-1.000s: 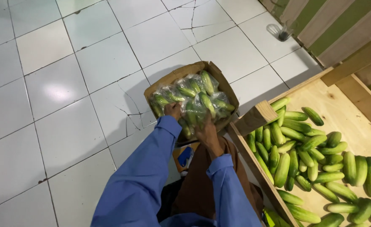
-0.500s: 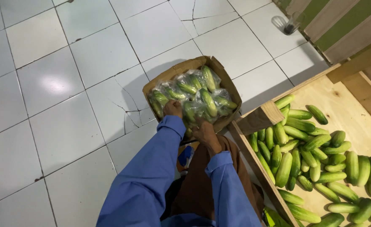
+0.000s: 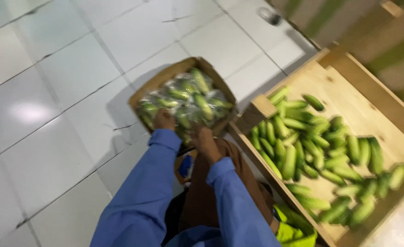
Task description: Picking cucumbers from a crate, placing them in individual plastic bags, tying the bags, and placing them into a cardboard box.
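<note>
Cardboard box (image 3: 165, 80) of glossy bagged cucumbers (image 3: 188, 98) — left hand (image 3: 164, 120), right hand (image 3: 204, 139), each grip clamped on its near edge.

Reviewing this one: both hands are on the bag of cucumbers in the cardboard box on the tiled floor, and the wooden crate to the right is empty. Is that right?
Not quite. The wooden crate is not empty: the head view shows a pile of loose cucumbers in it. The rest holds: the left hand and right hand are both on the bag of cucumbers in the cardboard box on the tiled floor.
</note>
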